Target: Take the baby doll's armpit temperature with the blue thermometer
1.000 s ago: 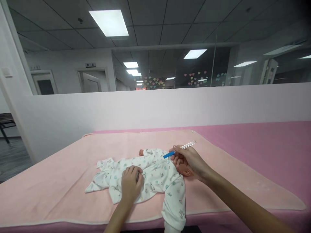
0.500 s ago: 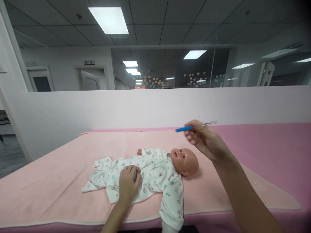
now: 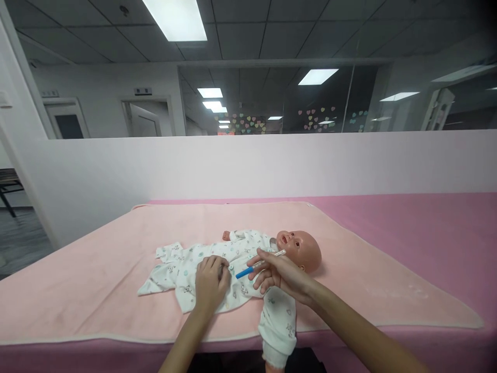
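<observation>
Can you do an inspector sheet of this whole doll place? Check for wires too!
Surface: peach fabric blanket over a plain pink covering.
Things: bald plastic doll in a white patterned suit, lying on its back, one sleeve past the blanket's near edge; slim clear stick with a blue end.
Clutter: nothing seen.
Left grip: bare left hand on the suit; whether it holds anything is hidden.
Right grip: bare right hand holds the stick over the doll.
Cables: nothing seen.
Surroundings: low white wall, large glass panes, bright rectangular ceiling light.

Right hand (image 3: 280, 273) holding blue-ended tube (image 3: 244, 272), left hand (image 3: 210, 282) on doll (image 3: 237, 254), peach blanket (image 3: 112, 269) beneath
</observation>
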Demonstrator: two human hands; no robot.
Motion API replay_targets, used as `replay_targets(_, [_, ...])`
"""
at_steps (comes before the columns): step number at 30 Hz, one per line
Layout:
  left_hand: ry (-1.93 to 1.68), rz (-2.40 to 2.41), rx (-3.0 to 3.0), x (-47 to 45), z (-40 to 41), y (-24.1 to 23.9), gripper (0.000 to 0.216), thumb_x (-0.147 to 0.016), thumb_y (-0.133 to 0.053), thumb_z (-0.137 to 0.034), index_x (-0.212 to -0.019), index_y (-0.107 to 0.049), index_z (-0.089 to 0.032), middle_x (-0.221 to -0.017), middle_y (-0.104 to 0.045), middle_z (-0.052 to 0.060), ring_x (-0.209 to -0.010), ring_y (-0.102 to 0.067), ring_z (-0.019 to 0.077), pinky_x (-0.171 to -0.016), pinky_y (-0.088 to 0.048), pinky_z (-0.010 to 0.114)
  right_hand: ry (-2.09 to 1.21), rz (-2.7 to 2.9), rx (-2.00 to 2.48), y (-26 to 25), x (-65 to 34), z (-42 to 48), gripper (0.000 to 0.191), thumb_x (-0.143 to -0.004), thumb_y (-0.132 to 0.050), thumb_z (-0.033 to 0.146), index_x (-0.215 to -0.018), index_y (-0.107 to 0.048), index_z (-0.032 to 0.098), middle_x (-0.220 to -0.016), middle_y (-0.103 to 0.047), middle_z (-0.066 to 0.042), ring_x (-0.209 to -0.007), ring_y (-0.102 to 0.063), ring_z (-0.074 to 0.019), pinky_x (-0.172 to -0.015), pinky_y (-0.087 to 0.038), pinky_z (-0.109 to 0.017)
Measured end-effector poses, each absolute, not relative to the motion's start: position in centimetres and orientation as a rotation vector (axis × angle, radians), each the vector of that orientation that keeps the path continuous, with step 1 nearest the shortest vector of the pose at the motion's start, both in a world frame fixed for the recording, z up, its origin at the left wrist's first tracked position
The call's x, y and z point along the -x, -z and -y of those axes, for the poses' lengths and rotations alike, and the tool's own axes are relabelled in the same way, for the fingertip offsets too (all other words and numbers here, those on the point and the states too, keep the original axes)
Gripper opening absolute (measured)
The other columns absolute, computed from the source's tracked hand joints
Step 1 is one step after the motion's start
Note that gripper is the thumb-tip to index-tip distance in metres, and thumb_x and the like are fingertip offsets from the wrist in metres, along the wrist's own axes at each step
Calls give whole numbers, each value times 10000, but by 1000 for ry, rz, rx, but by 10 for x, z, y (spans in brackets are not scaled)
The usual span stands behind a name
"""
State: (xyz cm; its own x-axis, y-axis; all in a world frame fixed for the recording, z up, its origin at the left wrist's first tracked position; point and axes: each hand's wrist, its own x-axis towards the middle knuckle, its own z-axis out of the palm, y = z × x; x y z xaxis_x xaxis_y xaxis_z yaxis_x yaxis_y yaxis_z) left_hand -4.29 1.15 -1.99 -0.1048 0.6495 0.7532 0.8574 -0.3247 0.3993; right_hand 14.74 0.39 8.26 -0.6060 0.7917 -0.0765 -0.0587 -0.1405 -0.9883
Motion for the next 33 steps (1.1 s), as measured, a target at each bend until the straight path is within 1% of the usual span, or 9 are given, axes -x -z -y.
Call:
replay_targets(9, [1386,1694,1941,43,-12,19,138,-796,-415,-191,-766,-549,-204,-807,-594,15,-797,-497,184,-755,-347,331,-1829,1454,851,-86,-145,-9,460,-889,-390,435,-779,-650,72,-573,-626,-77,-471,-582,-108,-481,-491,-209])
replay_targets(14, [1378,1690,1941,43,-12,20,145,-799,-410,-199,-775,-553,-202,-821,-593,22,-810,-498,187,-757,-352,332,-1632,1561,939,-81,-141,-14,496,-872,-393,471,-638,-641,111,-434,-569,-37,-360,-518,-98,-370,-440,-189])
replay_targets(19, [1394,1697,1949,43,-12,21,160,-808,-396,-201,-783,-554,-195,-823,-591,23,-818,-494,182,-761,-356,330,-1329,1543,900,-124,-168,-25,449,-818,-475,478,-577,-611,124,-414,-557,-30,-310,-462,-71,-297,-361,-156])
replay_targets(23, [1406,1686,1950,43,-12,21,161,-804,-399,-209,-775,-556,-194,-817,-591,28,-807,-494,184,-757,-358,333,-1064,1611,569,-145,-184,-24,561,-847,-302,557,-506,-560,194,-322,-426,48,-248,-291,-45,-235,-227,-153])
replay_targets(25, [1404,1691,1946,43,-12,20,152,-800,-408,-210,-771,-557,-195,-814,-591,22,-803,-496,181,-756,-357,330,-1016,1703,517,-141,-179,-16,573,-834,-302,562,-437,-528,216,-291,-361,65,-246,-259,-49,-231,-238,-170])
replay_targets(27, [1400,1696,1946,42,-12,20,142,-796,-417,-207,-769,-556,-196,-808,-590,14,-801,-496,176,-755,-356,326,-1040,1826,535,-134,-170,-7,520,-807,-406,523,-402,-520,217,-304,-395,62,-267,-322,-52,-269,-320,-174])
replay_targets(29, [1399,1694,1942,42,-12,19,138,-793,-421,-203,-768,-556,-194,-804,-588,12,-797,-496,173,-751,-356,322,-1046,1979,568,-132,-164,-1,456,-807,-456,465,-474,-590,184,-372,-503,43,-311,-427,-62,-331,-396,-177])
replay_targets(32, [1396,1684,1932,42,-11,18,142,-792,-418,-199,-763,-557,-191,-801,-587,13,-793,-496,169,-747,-358,318,-857,2099,636,-128,-159,2,451,-867,-368,414,-634,-651,152,-469,-597,17,-346,-501,-79,-324,-400,-185])
replay_targets(33, [1395,1683,1930,42,-10,18,145,-792,-415,-196,-764,-557,-190,-800,-587,14,-793,-497,169,-746,-358,317,-762,2095,646,-123,-157,3,471,-877,-341,407,-627,-647,152,-458,-592,19,-333,-490,-74,-303,-380,-180])
